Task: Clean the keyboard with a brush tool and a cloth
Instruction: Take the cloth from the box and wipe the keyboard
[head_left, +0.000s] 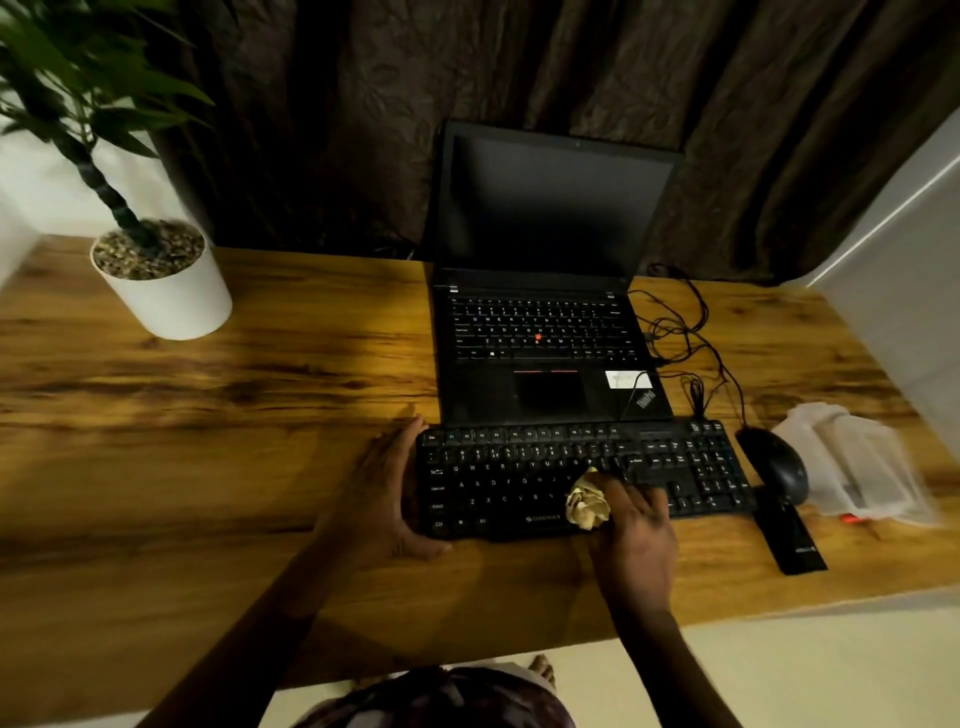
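Note:
A black external keyboard (519, 475) lies on the wooden desk (208, 415) in front of an open laptop. My right hand (634, 525) presses a crumpled pale yellow cloth (587, 501) onto the keys near the middle of the keyboard. At the keyboard's left end my left hand (382, 493) rests flat, its fingers along the edge and its thumb at the front corner. No brush can be made out for certain.
The black laptop (545, 332) stands behind the keyboard, screen dark. A black mouse (776, 467), tangled cables (685, 332), a clear plastic package (857, 467) and a slim black case (792, 535) lie to the right. A white potted plant (166, 291) stands far left.

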